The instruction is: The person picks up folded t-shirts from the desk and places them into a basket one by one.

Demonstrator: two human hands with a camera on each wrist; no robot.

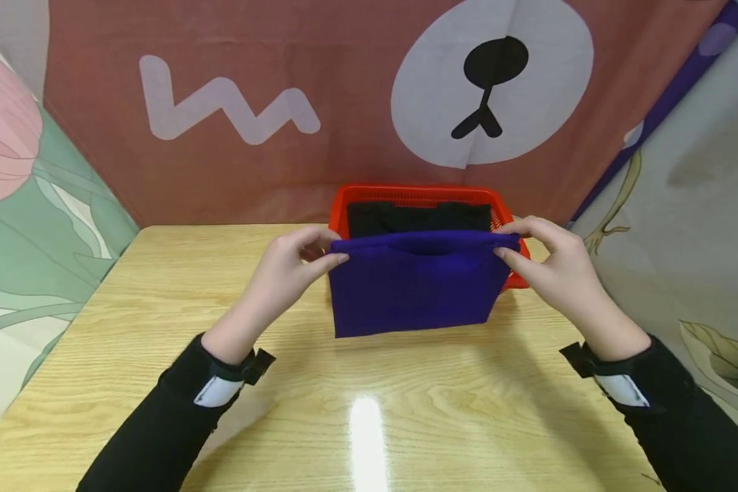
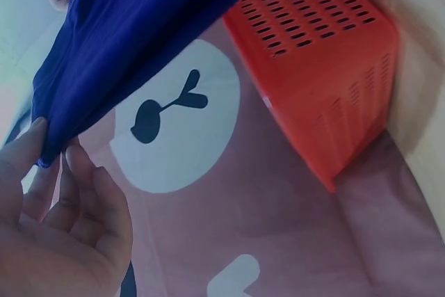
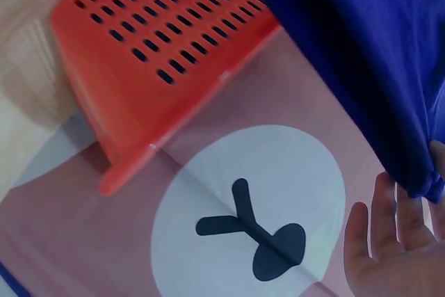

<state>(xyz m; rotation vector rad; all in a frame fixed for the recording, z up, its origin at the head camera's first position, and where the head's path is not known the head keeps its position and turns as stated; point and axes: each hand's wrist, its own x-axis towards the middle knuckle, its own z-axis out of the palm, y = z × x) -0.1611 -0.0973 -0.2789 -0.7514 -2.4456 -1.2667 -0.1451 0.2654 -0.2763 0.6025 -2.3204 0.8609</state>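
A folded blue-purple cloth [image 1: 415, 290] hangs from both hands by its top corners, its flat panel facing me. My left hand [image 1: 292, 263] pinches the upper left corner between thumb and fingers. At the upper right corner my right hand [image 1: 547, 263] pinches the fabric in the same way. The top edge gapes a little in the middle, showing a dark fold. Behind the cloth stands a red plastic basket [image 1: 421, 191] with slotted walls, its front mostly hidden. Dark folded fabric [image 1: 418, 217] lies inside the basket. In the left wrist view, the cloth's corner [image 2: 49, 151] sits between thumb and fingertips.
The basket stands at the back of a light wood table [image 1: 221, 273], against a brown backdrop [image 1: 344, 102] printed with an animal muzzle. Patterned fabric [image 1: 682, 205] hangs on the right, with a floral sheet [image 1: 43, 260] on the left.
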